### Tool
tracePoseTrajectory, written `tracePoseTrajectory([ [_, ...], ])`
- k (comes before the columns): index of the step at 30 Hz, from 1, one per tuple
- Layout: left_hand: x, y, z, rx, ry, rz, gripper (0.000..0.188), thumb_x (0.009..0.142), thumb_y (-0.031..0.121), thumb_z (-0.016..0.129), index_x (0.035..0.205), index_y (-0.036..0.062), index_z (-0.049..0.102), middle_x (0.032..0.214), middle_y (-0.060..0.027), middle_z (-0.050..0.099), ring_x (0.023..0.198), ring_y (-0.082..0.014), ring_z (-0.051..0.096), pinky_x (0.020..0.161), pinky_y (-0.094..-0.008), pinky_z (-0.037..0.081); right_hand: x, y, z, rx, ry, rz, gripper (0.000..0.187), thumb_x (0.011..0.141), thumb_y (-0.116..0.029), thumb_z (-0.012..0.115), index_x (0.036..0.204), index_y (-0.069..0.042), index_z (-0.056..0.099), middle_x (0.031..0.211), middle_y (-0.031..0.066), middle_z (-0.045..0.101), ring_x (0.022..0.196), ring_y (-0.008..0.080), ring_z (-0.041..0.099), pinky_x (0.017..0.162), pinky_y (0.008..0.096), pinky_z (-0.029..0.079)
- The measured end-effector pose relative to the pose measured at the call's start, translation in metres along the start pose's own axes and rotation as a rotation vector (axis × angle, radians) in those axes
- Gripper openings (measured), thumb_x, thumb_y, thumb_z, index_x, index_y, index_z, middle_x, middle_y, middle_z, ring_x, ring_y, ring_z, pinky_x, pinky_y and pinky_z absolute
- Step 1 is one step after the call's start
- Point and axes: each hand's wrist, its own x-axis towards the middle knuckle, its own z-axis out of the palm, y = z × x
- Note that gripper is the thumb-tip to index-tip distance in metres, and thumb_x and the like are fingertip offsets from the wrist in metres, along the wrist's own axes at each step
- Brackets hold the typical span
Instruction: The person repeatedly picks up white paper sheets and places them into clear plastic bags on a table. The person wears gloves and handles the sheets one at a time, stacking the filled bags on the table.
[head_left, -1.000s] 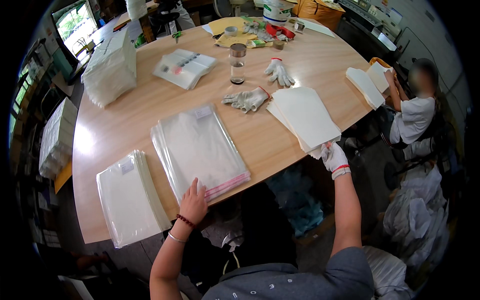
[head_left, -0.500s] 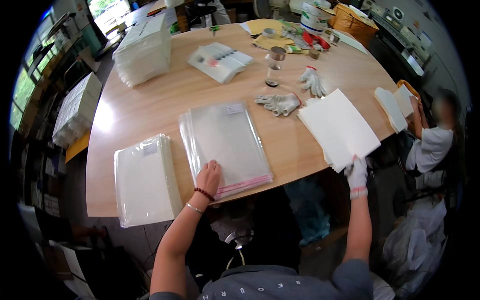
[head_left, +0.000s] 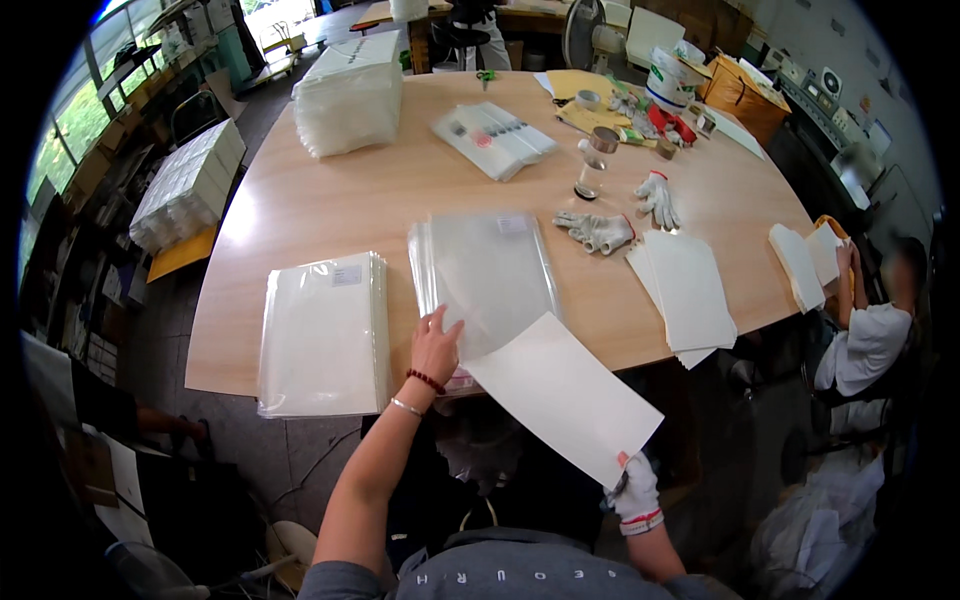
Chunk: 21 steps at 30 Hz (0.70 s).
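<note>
My right hand, in a white knit glove with bare fingertips, grips a white sheet of paper by its near corner. The sheet slants over the table's front edge, its far end overlapping a stack of clear plastic sleeves. My bare left hand rests on the near left part of these sleeves, fingers apart, beside the sheet's left corner. To the left lies a pile of filled sleeves with white sheets inside. A fanned stack of white paper lies on the right.
Two work gloves and a clear bottle lie beyond the paper. Farther back are a bundle of printed plastic bags, a tall bag stack, tape rolls and a white bucket. A person sits at right.
My right hand has taken a sheet off the paper stack and brought it left and toward me. My left hand stays on the sleeves, its fingers now more spread. The view has shifted.
</note>
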Motion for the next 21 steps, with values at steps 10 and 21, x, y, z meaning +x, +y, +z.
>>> tracePoseTrajectory([
  [10, -0.021, 0.030, 0.002, -0.769, -0.441, -0.653, 0.020, 0.081, 0.015, 0.049, 0.080, -0.0034, 0.058, 0.065, -0.0123, 0.061, 0.062, -0.0233, 0.060, 0.057, -0.0308, 0.048, -0.014, 0.022, 0.042, 0.048, 0.167, -0.005, 0.019, 0.086, -0.017, 0.044, 0.101, -0.008, 0.048, 0.062, 0.0041, 0.050, 0.041, 0.0137, 0.045, 0.034, 0.0266, 0.038],
  [21, -0.094, 0.110, 0.101, -1.793, -0.273, -0.858, 0.028, 0.085, 0.013, 0.048, 0.109, -0.0024, 0.047, 0.102, -0.0135, 0.055, 0.094, -0.0196, 0.052, 0.081, -0.0320, 0.045, -0.018, 0.024, 0.048, 0.071, 0.043, 0.203, 0.012, 0.088, -0.018, 0.045, 0.096, -0.009, 0.046, 0.069, 0.0017, 0.047, 0.049, 0.0099, 0.042, 0.042, 0.0255, 0.037],
])
